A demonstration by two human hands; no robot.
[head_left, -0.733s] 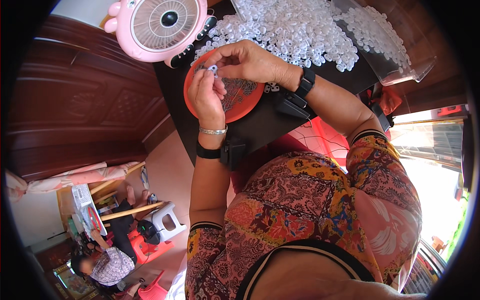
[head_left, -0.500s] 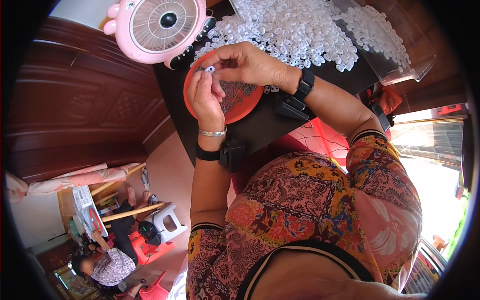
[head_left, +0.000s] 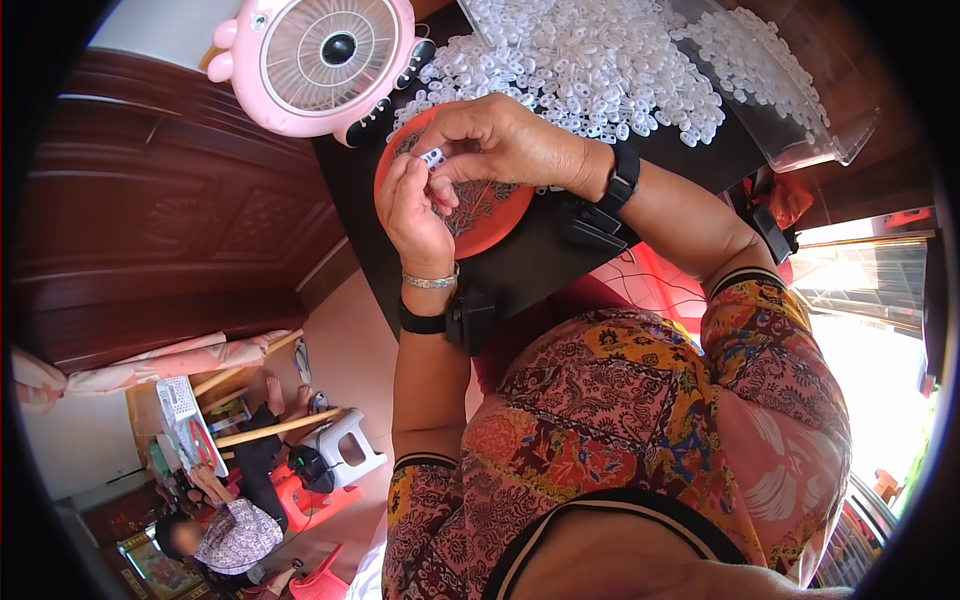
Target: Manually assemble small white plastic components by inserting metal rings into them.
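Dark table point(head_left: 695, 165) – loose heap of white pieces point(head_left: 600, 70) at far side, pink fan point(head_left: 340, 55) left of it. Orange-red dish point(head_left: 503, 230) nearer, grey metal bits point(head_left: 480, 205) inside. Both hands over dish: right hand point(head_left: 520, 140) pinching one white piece point(head_left: 432, 158); left hand point(head_left: 415, 215) fingertips right at it, grip unclear.

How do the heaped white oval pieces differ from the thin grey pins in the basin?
Colour: the white oval pieces are pale, while the thin grey pins are darker.
Shape: the pieces are short and rounded; the pins are slender and straight.
Place: the pieces are heaped on the black table; the pins lie inside the orange basin.
Shared: both are small and numerous.
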